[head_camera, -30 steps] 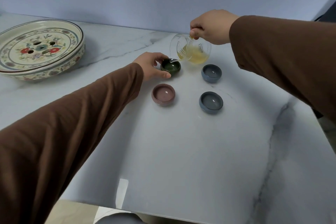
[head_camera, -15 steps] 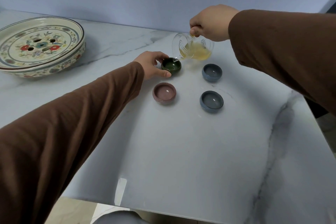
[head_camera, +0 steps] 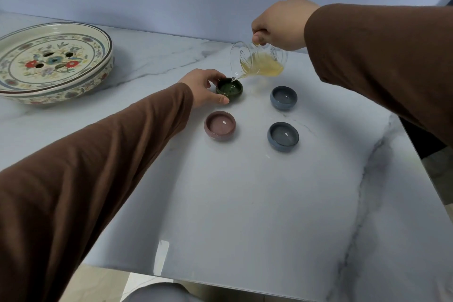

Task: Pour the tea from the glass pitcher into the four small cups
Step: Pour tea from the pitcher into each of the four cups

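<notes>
The glass pitcher (head_camera: pixel 259 61), half full of yellow tea, tilts with its spout over the green cup (head_camera: pixel 229 88) near the tabletop's far edge. The pink cup (head_camera: pixel 220 126) and two blue cups (head_camera: pixel 283 98) (head_camera: pixel 283 136) sit upright nearby, forming a square.

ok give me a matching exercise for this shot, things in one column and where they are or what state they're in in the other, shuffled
Column 1
1. green cup
2. pink cup
3. glass pitcher
4. floral dish

Column 2
A. far left of the table, away from the cups
B. tilted in the right hand, spout down
C. steadied by the left hand, under the spout
D. untouched, just nearer the camera than the green cup

Pairs: 1-C, 2-D, 3-B, 4-A
</notes>
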Motion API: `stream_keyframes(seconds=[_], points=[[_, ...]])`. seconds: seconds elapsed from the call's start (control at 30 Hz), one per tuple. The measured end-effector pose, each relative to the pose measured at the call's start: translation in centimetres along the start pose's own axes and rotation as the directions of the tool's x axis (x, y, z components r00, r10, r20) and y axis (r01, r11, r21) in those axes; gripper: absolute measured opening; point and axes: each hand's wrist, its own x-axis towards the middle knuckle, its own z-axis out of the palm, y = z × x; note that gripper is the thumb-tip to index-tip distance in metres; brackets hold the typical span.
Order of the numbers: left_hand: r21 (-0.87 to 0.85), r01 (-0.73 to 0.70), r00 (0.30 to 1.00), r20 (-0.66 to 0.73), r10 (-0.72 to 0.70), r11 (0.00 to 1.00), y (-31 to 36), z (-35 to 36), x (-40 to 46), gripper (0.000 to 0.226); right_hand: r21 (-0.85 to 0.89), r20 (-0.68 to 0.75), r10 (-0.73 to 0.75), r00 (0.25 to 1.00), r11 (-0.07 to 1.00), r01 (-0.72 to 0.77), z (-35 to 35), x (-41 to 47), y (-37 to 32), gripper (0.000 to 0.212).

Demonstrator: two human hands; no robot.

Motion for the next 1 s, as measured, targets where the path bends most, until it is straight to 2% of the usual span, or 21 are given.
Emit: stream_keyframes(seconds=[1.0], points=[[0.02, 0.006, 1.0, 0.011, -0.007, 1.0, 0.1, -0.1, 0.1, 0.06, -0.089, 0.015, -0.016, 1.0, 0.996, 0.017, -1.1, -0.3, -0.8, 0.029]])
